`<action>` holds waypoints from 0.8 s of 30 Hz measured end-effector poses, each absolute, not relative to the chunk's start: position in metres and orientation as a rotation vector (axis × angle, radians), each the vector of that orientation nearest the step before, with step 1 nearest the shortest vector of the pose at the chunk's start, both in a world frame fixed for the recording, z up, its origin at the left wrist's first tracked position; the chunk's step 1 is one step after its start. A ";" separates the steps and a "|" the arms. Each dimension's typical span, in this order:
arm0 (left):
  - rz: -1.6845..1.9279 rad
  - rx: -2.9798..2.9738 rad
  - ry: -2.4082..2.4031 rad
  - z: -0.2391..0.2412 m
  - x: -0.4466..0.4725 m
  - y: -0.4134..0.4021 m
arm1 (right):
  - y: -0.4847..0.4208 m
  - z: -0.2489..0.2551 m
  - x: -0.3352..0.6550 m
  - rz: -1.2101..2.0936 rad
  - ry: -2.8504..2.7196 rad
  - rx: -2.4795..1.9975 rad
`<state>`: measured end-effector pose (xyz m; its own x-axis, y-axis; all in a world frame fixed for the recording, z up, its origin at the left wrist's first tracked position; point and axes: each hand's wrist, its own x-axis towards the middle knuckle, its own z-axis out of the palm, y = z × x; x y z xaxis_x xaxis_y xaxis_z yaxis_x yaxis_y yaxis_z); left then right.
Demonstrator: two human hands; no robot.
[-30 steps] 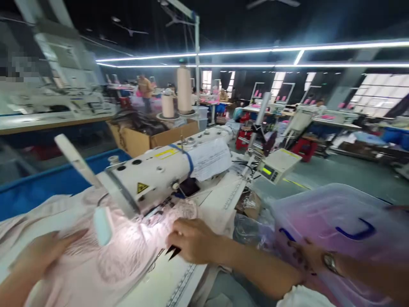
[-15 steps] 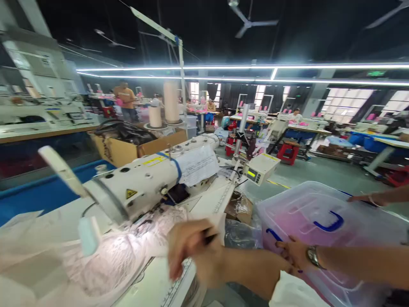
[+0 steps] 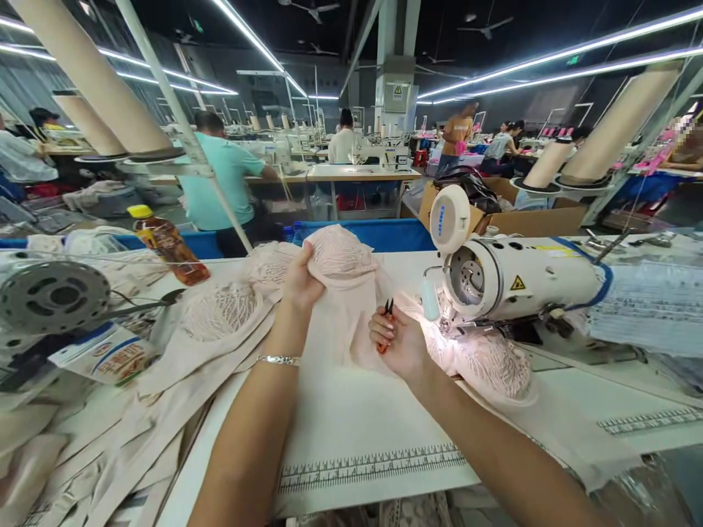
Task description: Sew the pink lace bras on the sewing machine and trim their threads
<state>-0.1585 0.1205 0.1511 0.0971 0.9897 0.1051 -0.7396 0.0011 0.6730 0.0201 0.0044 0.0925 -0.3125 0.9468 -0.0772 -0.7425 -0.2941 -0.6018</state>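
Note:
My left hand [image 3: 304, 282] grips a pale pink lace bra [image 3: 340, 258] by one padded cup, thumb on top, above the white table. The bra's fabric hangs down and stretches right towards the sewing machine [image 3: 530, 274]. My right hand [image 3: 403, 344] is closed around small thread snips [image 3: 387, 326] with orange handles, their dark blades pointing up. Just right of this hand, another lace cup [image 3: 494, 364] lies under the machine's lamp, by the needle area. Whether the cups form one piece I cannot tell.
Several bra pieces [image 3: 220, 311] are heaped on the left. Near them stand a bottle of brown drink [image 3: 168, 245], a white printed packet [image 3: 104, 355] and a grey motor wheel [image 3: 55, 296]. A printed ruler [image 3: 373, 468] runs along the front edge. Other people work behind.
My view has swung left, away from a lidded plastic box held by another person's hands. My right hand, blurred before, now shows the snips; my left hand has come into view holding the bra.

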 end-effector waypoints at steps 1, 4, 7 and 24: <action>1.433 0.633 0.450 0.152 -0.156 0.120 | 0.010 0.094 0.018 1.802 -0.522 -0.490; 1.385 0.567 0.392 0.156 -0.155 0.117 | 0.021 0.097 0.016 1.716 -0.433 -0.445; 1.377 0.550 0.390 0.157 -0.159 0.114 | 0.029 0.099 0.017 1.687 -0.392 -0.430; 1.675 1.036 0.180 0.221 -0.188 0.029 | -0.029 0.094 0.035 1.712 -0.782 -0.723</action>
<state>-0.1884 0.0287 0.2214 -0.0131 0.8445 0.5355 -0.7113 -0.3842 0.5886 0.0348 -0.0286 0.0936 -0.2470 0.9652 -0.0861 -0.5673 -0.2161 -0.7947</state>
